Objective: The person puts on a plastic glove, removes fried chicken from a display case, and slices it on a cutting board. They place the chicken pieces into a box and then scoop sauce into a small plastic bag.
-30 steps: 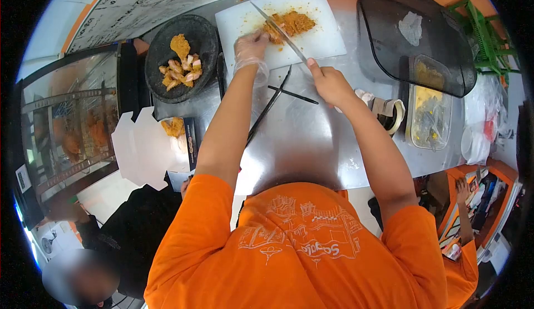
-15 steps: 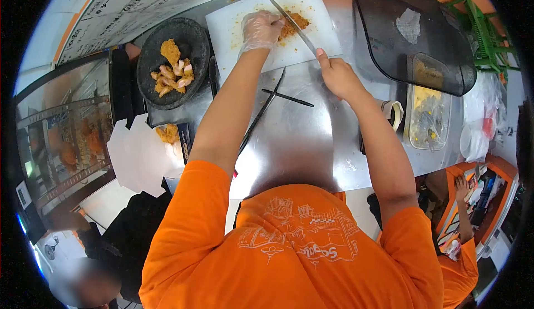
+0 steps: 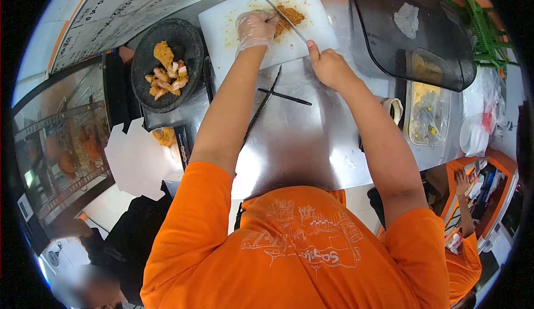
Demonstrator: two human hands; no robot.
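Observation:
My right hand is closed around the handle of a long knife, whose blade slants up and left over the white cutting board. Beside the blade, my left hand, in a clear plastic glove, has its fingers bent together against the breaded chicken; what the fingertips grip is hidden. Crumbs are scattered on the board. To the left, a dark stone mortar holds a fried piece and several cut chunks. Black tongs lie below the board.
An open paper box with fried chicken is at the left, near a glass display case. A dark lidded container, a clear tub, a tape roll and a green rack stand right. Two people are at the lower corners.
My left hand has shifted from the board's lower edge onto the middle beside the chicken. The chicken is now a smaller visible pile, and the knife stays in my right hand.

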